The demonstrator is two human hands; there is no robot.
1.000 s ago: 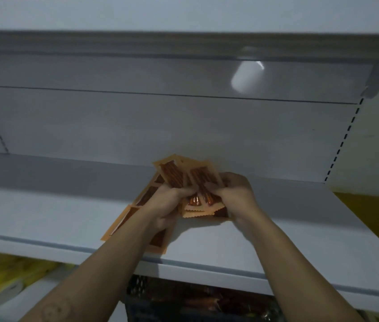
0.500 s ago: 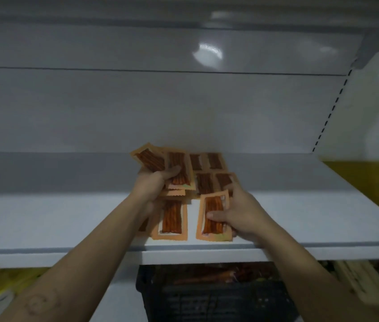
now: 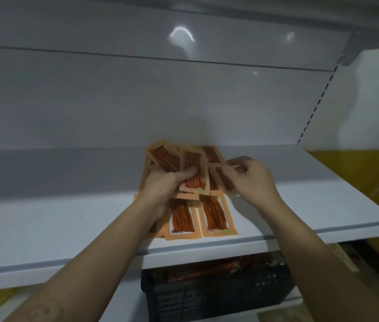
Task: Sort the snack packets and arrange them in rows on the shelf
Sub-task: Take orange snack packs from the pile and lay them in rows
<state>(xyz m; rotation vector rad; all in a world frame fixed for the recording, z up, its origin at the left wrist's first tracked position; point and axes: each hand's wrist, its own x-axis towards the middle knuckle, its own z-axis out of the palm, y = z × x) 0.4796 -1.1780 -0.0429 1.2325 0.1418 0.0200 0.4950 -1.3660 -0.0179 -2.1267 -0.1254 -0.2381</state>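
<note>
Left hand (image 3: 160, 190): curled round fanned snack packets (image 3: 165, 159).
Right hand (image 3: 252, 180): pinching 1 packet (image 3: 225, 180) — just beside left thumb.

Dim, soft-focus view — glare spots on the glossy back panel (image 3: 181, 36), edges bowed by wide-angle distortion.

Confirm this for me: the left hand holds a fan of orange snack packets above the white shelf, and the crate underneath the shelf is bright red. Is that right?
Not quite. The crate under the shelf is black, not bright red, as the head view shows. The rest stands: the left hand holds a fan of orange snack packets above the white shelf.
</note>
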